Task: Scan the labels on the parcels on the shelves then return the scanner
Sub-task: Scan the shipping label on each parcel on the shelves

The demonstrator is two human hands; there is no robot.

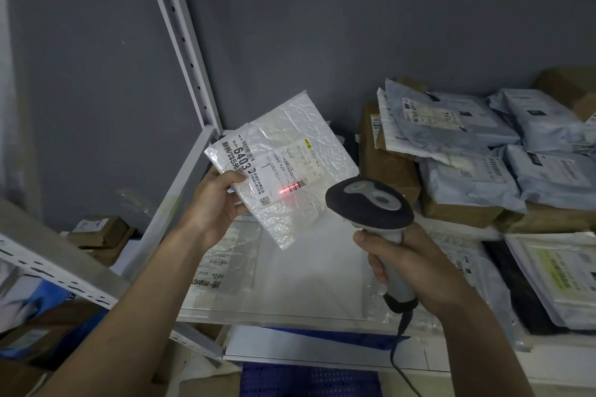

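white bubble mailer (292, 151) held up off the shelf (309, 284), tilted, long axis running upper-left to lower-right; label face toward the camera; left hand (216, 203) pinches its lower-left corner, thumb on the face, fingers behind; scanner (371, 203) sits just right of and below the mailer, apart from it, head aimed up-left at the label; red scan line (290, 188) lands on the small barcode near the label's lower edge, so aim looks about right; right hand (406, 258) wrapped round the scanner handle, cable (398, 361) trailing down; my read: mid-scan; more to do: grey poly parcels (477, 135) stacked on brown boxes (387, 167) to the right, nearer the right hand.
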